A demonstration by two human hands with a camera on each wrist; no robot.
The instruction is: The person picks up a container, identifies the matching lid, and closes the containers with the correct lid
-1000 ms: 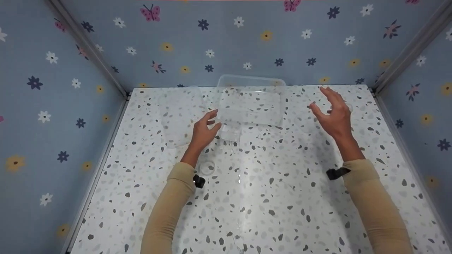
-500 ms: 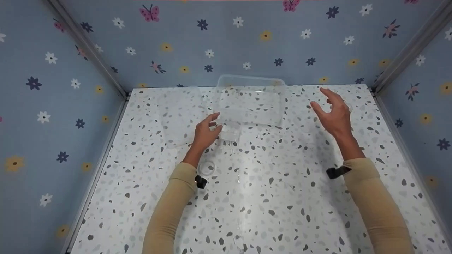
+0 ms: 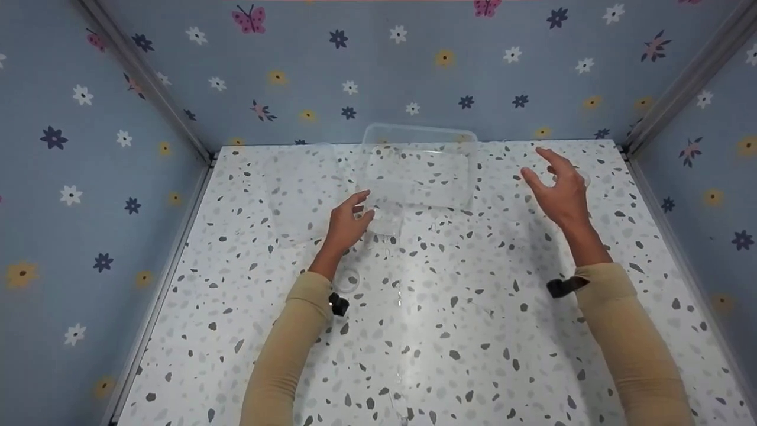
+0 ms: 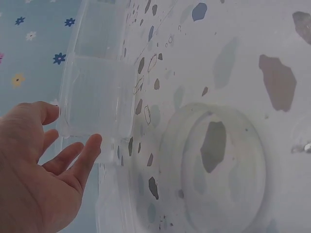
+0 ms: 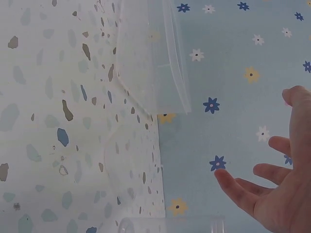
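My left hand (image 3: 349,220) hovers beside a small clear container (image 3: 387,222), thumb and fingers loosely curved with nothing between them. In the left wrist view its fingertips overlap the edge of clear plastic boxes (image 4: 99,92). Just behind the small container stands a larger rectangular clear plastic box (image 3: 423,168). Off to the right, my right hand (image 3: 562,192) is held over the table, fingers spread and thumb apart, holding nothing. A clear round-edged object (image 3: 585,180) is partly hidden behind it. The right wrist view shows a clear cylindrical piece (image 5: 175,225) at the bottom edge.
A thin transparent sheet-like lid (image 3: 304,195) lies left of the large box. Near the left wrist sits a clear ring-shaped piece (image 3: 347,281). The speckled white table (image 3: 473,343) is bounded by flowered blue walls (image 3: 408,71) at the back and sides.
My left hand has shifted slightly right and toward me, closer to the small container. The right hand has barely moved, and the clear pieces stay in place.
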